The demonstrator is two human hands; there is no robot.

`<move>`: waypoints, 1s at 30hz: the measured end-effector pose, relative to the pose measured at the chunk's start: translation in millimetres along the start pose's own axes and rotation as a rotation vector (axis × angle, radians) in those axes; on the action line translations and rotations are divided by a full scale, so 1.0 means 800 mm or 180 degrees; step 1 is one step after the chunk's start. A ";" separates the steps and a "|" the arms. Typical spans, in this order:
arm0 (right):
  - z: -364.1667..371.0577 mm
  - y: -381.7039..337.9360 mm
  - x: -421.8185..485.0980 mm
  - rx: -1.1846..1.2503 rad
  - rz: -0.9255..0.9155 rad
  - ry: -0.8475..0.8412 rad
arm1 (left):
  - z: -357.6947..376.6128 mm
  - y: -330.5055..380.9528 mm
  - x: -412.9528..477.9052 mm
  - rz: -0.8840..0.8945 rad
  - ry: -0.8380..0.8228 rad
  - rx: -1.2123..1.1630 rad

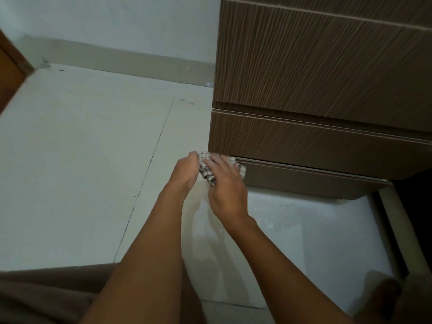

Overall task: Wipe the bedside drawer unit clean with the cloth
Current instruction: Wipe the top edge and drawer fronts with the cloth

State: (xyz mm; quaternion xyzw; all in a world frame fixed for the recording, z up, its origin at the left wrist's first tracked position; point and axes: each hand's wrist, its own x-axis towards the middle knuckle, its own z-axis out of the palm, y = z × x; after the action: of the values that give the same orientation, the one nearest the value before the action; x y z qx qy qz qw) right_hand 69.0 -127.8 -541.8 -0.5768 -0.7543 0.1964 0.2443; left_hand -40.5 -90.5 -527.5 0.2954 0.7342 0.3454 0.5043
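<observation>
Here, a likely soft, light cloth (206,171), pressed flat-fingered by the right hand (225,183) against the drawer unit (315,66); left hand (184,170) grip unclear.

Single head-worn view, close above drawer unit (315,136) base, facing steeply down; floor (81,160) left of unit.

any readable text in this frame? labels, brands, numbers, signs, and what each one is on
No readable text anywhere.
The drawer unit shows only wood grain and grooves, with no label or brand.
The cloth has a check pattern, with no print or tag in view.
The floor tiles and wall carry only scuffs and small marks, no writing.
</observation>
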 end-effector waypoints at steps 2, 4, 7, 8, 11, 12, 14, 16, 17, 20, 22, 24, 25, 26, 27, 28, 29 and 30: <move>-0.003 0.000 0.001 0.0576 0.0052 -0.0516 | -0.003 -0.002 -0.007 -0.0125 0.0146 -0.0218; -0.015 -0.001 0.000 0.1424 0.0376 -0.0968 | -0.004 -0.010 -0.019 -0.0232 0.0283 -0.0473; -0.042 -0.004 -0.007 0.2263 0.0742 -0.1001 | -0.002 -0.024 -0.045 -0.0279 0.0354 -0.0756; -0.052 -0.005 -0.010 0.2415 0.0823 -0.0908 | -0.001 -0.026 -0.055 -0.0273 0.0302 -0.0779; -0.085 -0.005 -0.016 0.2700 0.1242 -0.0599 | 0.007 -0.021 -0.084 -0.0198 0.0011 -0.0892; -0.097 -0.005 -0.016 0.2763 0.1369 -0.0545 | 0.011 -0.015 -0.094 -0.0141 -0.0106 -0.0926; -0.125 -0.007 -0.013 0.2841 0.1419 -0.0538 | 0.017 0.000 -0.110 0.0022 -0.0259 -0.0957; -0.154 -0.011 -0.010 0.2943 0.1366 -0.0610 | 0.017 0.018 -0.123 0.0205 -0.0350 -0.0980; -0.168 -0.013 -0.009 0.2949 0.1332 -0.0644 | 0.014 0.028 -0.129 0.0302 -0.0402 -0.0985; -0.208 -0.024 -0.007 0.2770 0.1135 -0.0660 | -0.001 0.056 -0.151 0.0554 -0.0619 -0.0880; -0.238 -0.035 -0.007 0.2655 0.0971 -0.0644 | -0.011 0.076 -0.167 0.0718 -0.0791 -0.0811; -0.270 -0.049 -0.007 0.2577 0.0755 -0.0686 | -0.019 0.099 -0.185 0.0907 -0.0983 -0.0842; -0.286 -0.056 -0.007 0.2554 0.0644 -0.0689 | -0.023 0.113 -0.194 0.1003 -0.1062 -0.0862; -0.303 -0.063 -0.007 0.2527 0.0534 -0.0661 | -0.027 0.127 -0.204 0.1100 -0.1109 -0.0857; -0.318 -0.070 -0.007 0.2490 0.0424 -0.0606 | -0.030 0.141 -0.213 0.1189 -0.1125 -0.0845; -0.334 -0.076 -0.008 0.2474 0.0305 -0.0556 | -0.033 0.153 -0.223 0.1268 -0.1115 -0.0833; -0.347 -0.083 -0.009 0.2466 0.0193 -0.0527 | -0.036 0.165 -0.231 0.1341 -0.1086 -0.0828; -0.359 -0.089 -0.010 0.2463 0.0088 -0.0522 | -0.039 0.176 -0.240 0.1415 -0.1043 -0.0820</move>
State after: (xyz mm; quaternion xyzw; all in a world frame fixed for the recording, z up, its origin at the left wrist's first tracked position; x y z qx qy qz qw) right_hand 186.6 -149.5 -271.0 -0.4346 -0.6337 0.5149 0.3800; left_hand 2.7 -164.5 -303.3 0.4343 0.5106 0.4853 0.5614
